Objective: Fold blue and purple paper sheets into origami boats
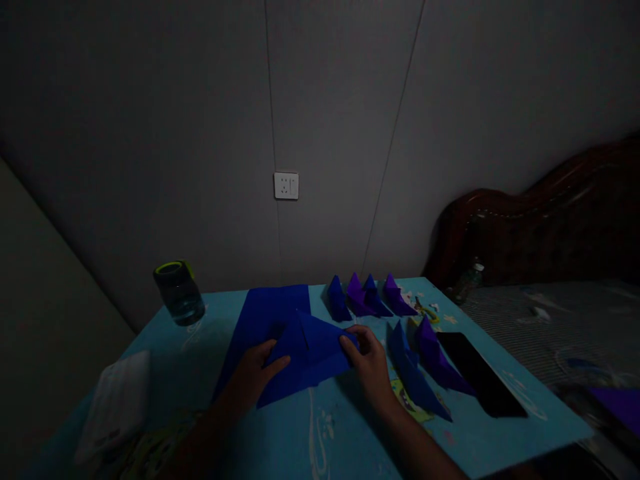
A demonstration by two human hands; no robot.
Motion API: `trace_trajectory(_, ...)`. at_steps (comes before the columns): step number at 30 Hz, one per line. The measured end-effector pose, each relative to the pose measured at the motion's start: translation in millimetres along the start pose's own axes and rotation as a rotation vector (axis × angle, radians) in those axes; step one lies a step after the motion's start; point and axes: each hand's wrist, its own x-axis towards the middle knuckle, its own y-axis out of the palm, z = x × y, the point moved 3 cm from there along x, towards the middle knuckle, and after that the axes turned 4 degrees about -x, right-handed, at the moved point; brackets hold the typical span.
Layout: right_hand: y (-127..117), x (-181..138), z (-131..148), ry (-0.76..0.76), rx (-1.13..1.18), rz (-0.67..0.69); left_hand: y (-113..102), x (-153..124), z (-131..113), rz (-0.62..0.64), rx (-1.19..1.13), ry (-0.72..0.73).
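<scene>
A blue sheet of paper, folded into a triangle (310, 350), lies on the light blue table (320, 433) over a flat blue sheet (265, 313). My left hand (253, 377) lies flat on the triangle's left part, fingers stretched out and pressing it down. My right hand (367, 357) pinches the triangle's right corner between thumb and fingers. Several folded blue and purple paper boats (367, 297) stand in a row at the back of the table. Two more folded boats (425, 363) lie to the right of my right hand.
A glass jar with a green rim (177, 293) stands at the back left. A white packet (117, 407) lies at the table's left edge, a black phone (480, 380) at its right. A bed with a wooden headboard (540, 227) adjoins on the right. A wall socket (286, 185) is behind.
</scene>
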Motion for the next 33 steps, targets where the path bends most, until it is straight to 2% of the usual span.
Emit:
trace_trajectory(5,-2,-2,5,0.079,-0.014,0.059,-6,0,3,-0.158,0.238,-0.002)
trace_trajectory(9,-2,-2,9,0.095,-0.012,0.123,-9,-1,3,-0.245,0.301,0.029)
trace_trajectory(13,-3,-1,7,0.115,-0.013,0.149,-11,1,5,-0.217,0.261,0.038)
trace_trajectory(17,-4,0,3,0.140,-0.002,0.127,-17,3,4,-0.282,0.225,0.066)
trace_trajectory(22,-4,4,-5,0.181,0.021,0.109,-21,4,-4,-0.343,-0.024,0.170)
trace_trajectory(30,3,-1,-5,0.192,-0.006,0.159,-20,1,-4,-0.440,-0.214,0.116)
trace_trajectory(33,4,-3,-3,0.179,-0.028,0.172,-22,1,-2,-0.472,-0.178,0.112)
